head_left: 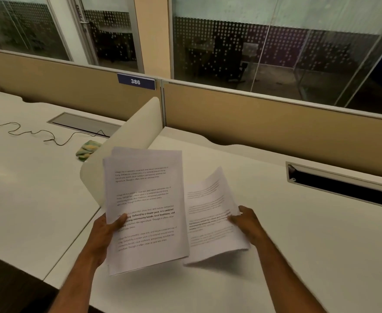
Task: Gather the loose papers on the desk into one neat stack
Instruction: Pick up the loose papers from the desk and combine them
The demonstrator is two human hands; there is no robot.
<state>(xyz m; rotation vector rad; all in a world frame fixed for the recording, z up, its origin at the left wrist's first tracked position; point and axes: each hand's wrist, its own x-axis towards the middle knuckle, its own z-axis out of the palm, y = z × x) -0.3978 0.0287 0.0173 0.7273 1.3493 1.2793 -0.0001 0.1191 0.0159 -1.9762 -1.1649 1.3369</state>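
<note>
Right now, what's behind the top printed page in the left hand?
More sheets: their edges peek out above the top page. Their number and print are covered. The left hand pinches the bundle.

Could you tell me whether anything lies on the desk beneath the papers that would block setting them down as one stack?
Nothing visible does. The left hand holds several sheets, the right hand another sheet, and the desk below looks bare.

A white desk (298, 256) runs along tan partition panels (253, 114), split by a curved cream divider (126, 141). A blue plate (136, 81) reads 386. Behind, glass walls (275, 41) with dotted frosting show dark rooms (warm, dim light here). A black cable (34, 132) trails on the neighbouring desk.
</note>
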